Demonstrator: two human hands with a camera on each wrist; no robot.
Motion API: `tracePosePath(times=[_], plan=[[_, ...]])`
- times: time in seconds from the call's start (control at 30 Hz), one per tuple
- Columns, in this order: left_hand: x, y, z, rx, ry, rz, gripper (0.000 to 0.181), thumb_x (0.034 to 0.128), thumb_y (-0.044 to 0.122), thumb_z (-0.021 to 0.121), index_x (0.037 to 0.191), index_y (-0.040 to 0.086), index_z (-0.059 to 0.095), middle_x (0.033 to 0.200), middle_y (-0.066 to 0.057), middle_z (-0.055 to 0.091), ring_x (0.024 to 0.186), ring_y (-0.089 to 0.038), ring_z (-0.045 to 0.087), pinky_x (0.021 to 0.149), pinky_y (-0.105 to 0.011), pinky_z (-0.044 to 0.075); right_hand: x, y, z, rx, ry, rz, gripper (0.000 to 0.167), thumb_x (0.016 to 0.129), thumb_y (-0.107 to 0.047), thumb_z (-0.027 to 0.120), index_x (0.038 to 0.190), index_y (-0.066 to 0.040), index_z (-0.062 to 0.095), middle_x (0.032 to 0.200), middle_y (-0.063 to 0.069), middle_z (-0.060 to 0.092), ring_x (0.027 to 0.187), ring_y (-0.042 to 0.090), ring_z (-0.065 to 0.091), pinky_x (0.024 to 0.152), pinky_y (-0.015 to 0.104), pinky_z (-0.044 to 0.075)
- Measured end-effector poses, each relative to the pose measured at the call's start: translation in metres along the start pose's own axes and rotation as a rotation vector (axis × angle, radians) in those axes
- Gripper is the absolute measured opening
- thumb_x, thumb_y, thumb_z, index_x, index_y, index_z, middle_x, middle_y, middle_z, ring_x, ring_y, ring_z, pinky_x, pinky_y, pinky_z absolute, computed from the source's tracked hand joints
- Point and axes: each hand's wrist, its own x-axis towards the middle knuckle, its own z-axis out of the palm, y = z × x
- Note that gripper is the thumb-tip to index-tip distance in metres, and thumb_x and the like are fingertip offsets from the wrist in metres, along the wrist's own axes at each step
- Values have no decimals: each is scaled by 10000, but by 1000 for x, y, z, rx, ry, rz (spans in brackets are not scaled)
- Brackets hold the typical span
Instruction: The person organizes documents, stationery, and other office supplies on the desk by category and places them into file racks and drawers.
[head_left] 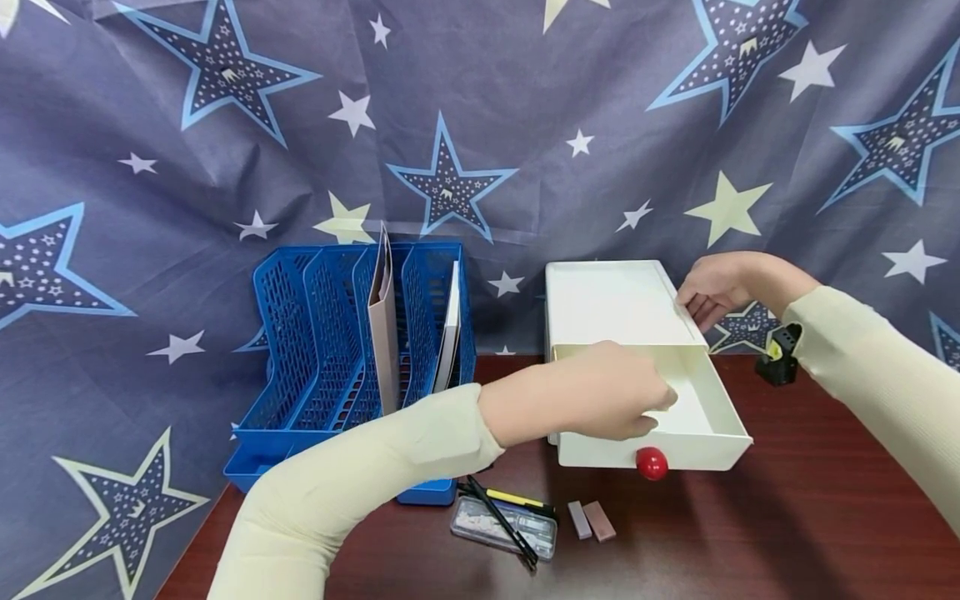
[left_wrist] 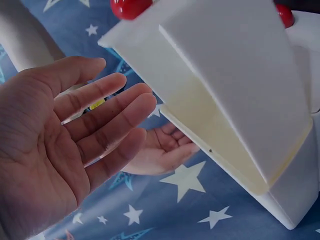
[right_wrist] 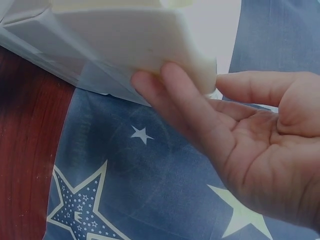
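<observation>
Left hand point(head_left: 622, 392) over the drawer point(head_left: 607, 452), fingers loosely spread, gripping nothing; right hand point(head_left: 712, 287) holds the white drawer cabinet point(head_left: 611, 304) at its side edge, thumb and fingertips about a corner. Drawer, right of frame centre, red knob point(head_left: 651, 463) forward: already pulled out, not yet pushed back. Outside it, lower centre: clear case point(head_left: 480, 525) with black pen point(head_left: 504, 523) across it, grey eraser point(head_left: 579, 520) and pinkish eraser point(head_left: 600, 522), judged not yet dealt with. Left of centre: blue file rack point(head_left: 281, 333), part-filled
</observation>
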Motion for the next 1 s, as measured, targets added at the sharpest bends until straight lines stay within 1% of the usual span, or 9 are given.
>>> tracePosePath(times=[0.1,0.2,0.27,0.33,0.5,0.63,0.73,0.87,1.0], plan=[[-5,7,2,15,-19,19,255,1006,369,587,1186,240,713,970,85,754,891,-102,691,748,-271,548,0,0,-1,-1,-6,4,346,966,-97,514,1164,184,555,922,103,710,821,171,723,837,374,613],[-8,13,2,18,-49,15,269,1008,383,580,1211,253,700,977,93,754,863,-76,685,716,-250,524,0,0,-2,8,-21,9,378,1007,-119,501,1212,198,528,927,95,716,832,168,723,845,375,611],[-10,16,2,28,-55,14,269,1008,388,580,1211,257,697,970,95,751,852,-65,679,708,-244,518,0,0,-3,16,-33,11,405,1032,-133,492,1246,211,503,931,87,723,842,165,723,851,374,609],[-11,17,2,35,-59,15,271,1010,386,577,1215,252,693,959,97,747,843,-59,674,704,-242,516,0,0,-3,17,-41,10,430,1047,-141,487,1278,222,480,936,81,729,851,162,725,855,374,608],[-14,16,1,31,-49,7,261,1012,373,578,1214,250,688,970,95,737,857,-62,673,695,-249,512,1,-1,-1,22,-37,10,431,1041,-139,498,1276,223,482,920,69,734,843,161,728,841,366,611],[-17,16,-2,40,-17,5,240,1012,362,571,1196,257,684,989,93,722,871,-68,675,677,-265,521,2,-1,-1,34,-31,12,424,1032,-132,509,1265,221,488,905,66,737,832,165,731,831,363,614],[-20,20,-5,63,11,19,235,1013,360,560,1186,259,683,1002,100,720,868,-71,682,666,-278,530,2,0,-2,39,-27,12,423,1031,-130,508,1266,222,484,900,67,736,829,166,733,829,366,615],[-25,28,-5,100,58,56,215,1016,350,547,1159,275,688,1012,108,720,874,-66,694,679,-268,552,2,1,-2,40,-19,11,426,1030,-132,508,1268,221,481,901,71,732,825,164,732,827,366,615],[-30,40,-2,127,105,93,173,1017,334,533,1081,298,691,994,131,714,850,-55,697,691,-260,568,2,1,0,41,-15,10,435,1029,-134,512,1278,221,474,913,82,723,823,161,728,824,363,615]])
